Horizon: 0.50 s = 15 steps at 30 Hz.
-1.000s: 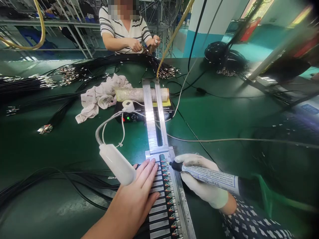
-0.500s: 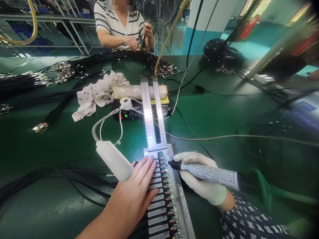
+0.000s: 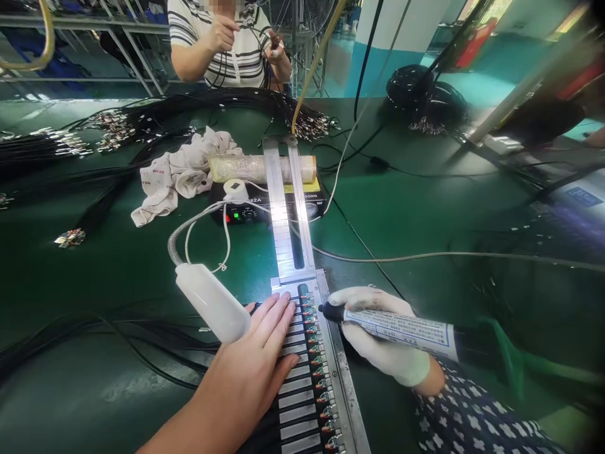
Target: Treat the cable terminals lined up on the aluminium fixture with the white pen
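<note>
A bare left hand (image 3: 258,343) presses flat while a gloved right hand (image 3: 390,359) grips a labelled tube (image 3: 411,331).
The left hand lies open across black cables set side by side in a metal rack (image 3: 347,391) on the green counter (image 3: 425,214), fingers together and thumb apart. The right hand is closed around the tube, its dark tip over the rack's right rail, close to the upper ends in the row of wired plugs (image 3: 317,349); whether they touch, I cannot tell. A white lamp (image 3: 212,302) hangs just beside the left hand, and a crumpled cloth (image 3: 184,170) lies farther back.
</note>
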Motion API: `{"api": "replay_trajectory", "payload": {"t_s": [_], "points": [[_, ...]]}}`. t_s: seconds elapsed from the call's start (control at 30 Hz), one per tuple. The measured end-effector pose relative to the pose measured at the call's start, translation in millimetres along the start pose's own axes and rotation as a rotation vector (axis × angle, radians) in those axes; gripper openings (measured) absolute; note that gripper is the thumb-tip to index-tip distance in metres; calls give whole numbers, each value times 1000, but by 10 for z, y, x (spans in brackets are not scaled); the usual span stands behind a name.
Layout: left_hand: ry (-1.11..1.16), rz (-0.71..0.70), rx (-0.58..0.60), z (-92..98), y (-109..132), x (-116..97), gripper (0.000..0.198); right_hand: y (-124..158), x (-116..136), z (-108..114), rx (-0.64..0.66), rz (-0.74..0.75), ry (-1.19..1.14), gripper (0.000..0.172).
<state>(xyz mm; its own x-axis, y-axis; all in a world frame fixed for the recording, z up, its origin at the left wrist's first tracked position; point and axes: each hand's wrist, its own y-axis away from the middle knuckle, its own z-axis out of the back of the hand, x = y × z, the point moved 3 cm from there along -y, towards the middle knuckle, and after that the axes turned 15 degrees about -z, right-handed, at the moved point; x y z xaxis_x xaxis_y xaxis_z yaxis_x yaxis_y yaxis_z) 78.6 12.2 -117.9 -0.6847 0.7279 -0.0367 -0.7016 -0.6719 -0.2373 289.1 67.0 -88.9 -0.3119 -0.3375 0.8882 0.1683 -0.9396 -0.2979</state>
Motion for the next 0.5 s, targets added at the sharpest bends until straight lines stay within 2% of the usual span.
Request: {"api": "replay_trajectory", "payload": {"t_s": [0.5], "points": [[-17, 8, 31, -44, 32, 7, 55, -19, 39, 5, -2, 19, 1, 20]]}}
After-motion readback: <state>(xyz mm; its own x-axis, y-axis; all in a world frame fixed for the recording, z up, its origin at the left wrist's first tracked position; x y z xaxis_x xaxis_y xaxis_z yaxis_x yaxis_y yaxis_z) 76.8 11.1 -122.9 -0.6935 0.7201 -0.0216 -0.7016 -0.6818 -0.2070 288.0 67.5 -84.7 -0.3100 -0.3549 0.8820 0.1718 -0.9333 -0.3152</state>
